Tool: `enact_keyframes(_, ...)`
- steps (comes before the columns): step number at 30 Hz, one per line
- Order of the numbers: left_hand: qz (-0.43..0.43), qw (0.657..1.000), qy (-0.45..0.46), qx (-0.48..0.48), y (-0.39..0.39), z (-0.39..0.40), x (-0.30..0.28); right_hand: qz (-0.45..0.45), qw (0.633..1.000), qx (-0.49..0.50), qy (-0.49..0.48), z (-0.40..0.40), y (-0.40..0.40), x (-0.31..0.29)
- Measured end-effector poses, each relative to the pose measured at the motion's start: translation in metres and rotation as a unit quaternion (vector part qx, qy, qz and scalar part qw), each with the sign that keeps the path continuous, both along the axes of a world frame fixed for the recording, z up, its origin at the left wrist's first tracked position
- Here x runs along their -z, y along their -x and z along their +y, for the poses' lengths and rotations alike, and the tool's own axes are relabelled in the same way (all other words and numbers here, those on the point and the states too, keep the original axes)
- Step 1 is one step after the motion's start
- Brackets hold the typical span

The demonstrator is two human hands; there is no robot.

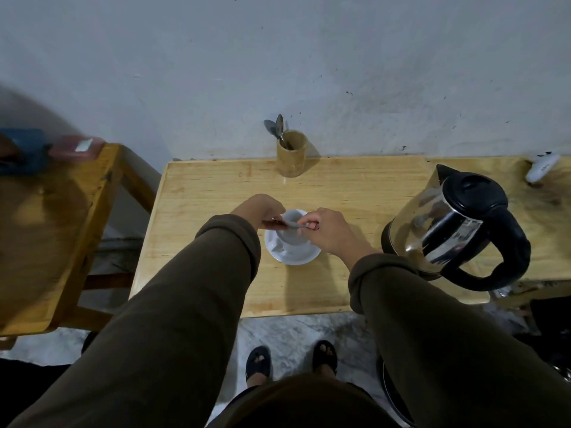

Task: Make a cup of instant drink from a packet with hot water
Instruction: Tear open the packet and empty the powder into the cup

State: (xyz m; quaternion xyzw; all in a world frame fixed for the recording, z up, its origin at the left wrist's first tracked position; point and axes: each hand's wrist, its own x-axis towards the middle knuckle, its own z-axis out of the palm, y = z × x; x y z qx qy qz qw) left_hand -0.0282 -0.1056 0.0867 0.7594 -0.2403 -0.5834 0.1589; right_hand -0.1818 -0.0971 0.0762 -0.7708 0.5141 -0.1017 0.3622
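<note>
A white cup (293, 231) stands on a white saucer (296, 256) in the middle of the wooden table (216, 193). Directly above the cup, both hands hold a small dark-and-silver drink packet (282, 223) between them. My left hand (259, 210) pinches its left end, and my right hand (327, 231) pinches its right end. I cannot tell whether the packet is torn. A glass kettle (454, 223) with a black lid and handle rests on its base to the right of the cup.
A wooden holder (292, 157) with spoons (278, 128) stands at the back of the table by the wall. A white object (542, 168) lies at the far right. A wooden stool (52, 217) stands on the left. The table's front edge is near my feet.
</note>
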Motion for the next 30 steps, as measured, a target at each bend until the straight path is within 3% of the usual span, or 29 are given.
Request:
enact_keyframes(6, 0.026, 0.997, 0.064, -0.046, -0.005, 0.001, -0.013, 0.047, 0.998, 0.032, -0.009, -0.005, -0.006, 0.003)
enact_keyframes(12, 0.029, 0.993, 0.094, -0.059, -0.012, 0.001, -0.009, 0.037, 0.993, 0.107, -0.018, -0.010, -0.012, 0.006)
enact_keyframes(30, 0.042, 0.987, 0.144, -0.049, -0.017, 0.006, -0.002, 0.024, 0.989, 0.144, -0.006, -0.014, -0.022, 0.006)
